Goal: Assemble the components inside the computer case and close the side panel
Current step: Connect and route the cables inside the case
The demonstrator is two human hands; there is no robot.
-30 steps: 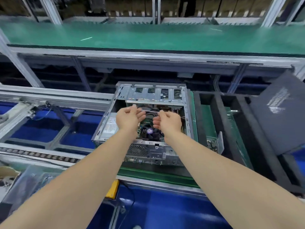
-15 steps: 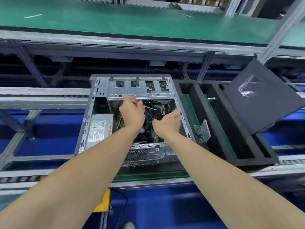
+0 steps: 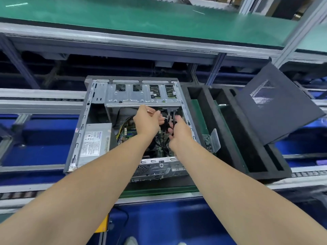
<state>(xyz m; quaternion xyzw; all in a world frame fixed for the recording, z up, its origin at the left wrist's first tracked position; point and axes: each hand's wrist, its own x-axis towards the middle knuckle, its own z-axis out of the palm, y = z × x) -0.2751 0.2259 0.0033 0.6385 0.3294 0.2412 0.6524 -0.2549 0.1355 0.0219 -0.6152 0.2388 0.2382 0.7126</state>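
Computer case (image 3: pixel 138 98), power supply (image 3: pixel 95 142) inside, left hand (image 3: pixel 147 121), right hand (image 3: pixel 179 134) gripping cables (image 3: pixel 174 119)

hands (image 3: pixel 147 121) (image 3: pixel 178 134) in case (image 3: pixel 141 97), maybe on cables (image 3: pixel 173 116)

This was a factory assembly line. A long green-matted bench (image 3: pixel 141 20) ran above grey aluminium frame rails (image 3: pixel 40 96) and a roller-chain conveyor track (image 3: pixel 17 194). An open silver metal computer case (image 3: pixel 141 96) sat beside a black foam compartment tray (image 3: pixel 269 174).
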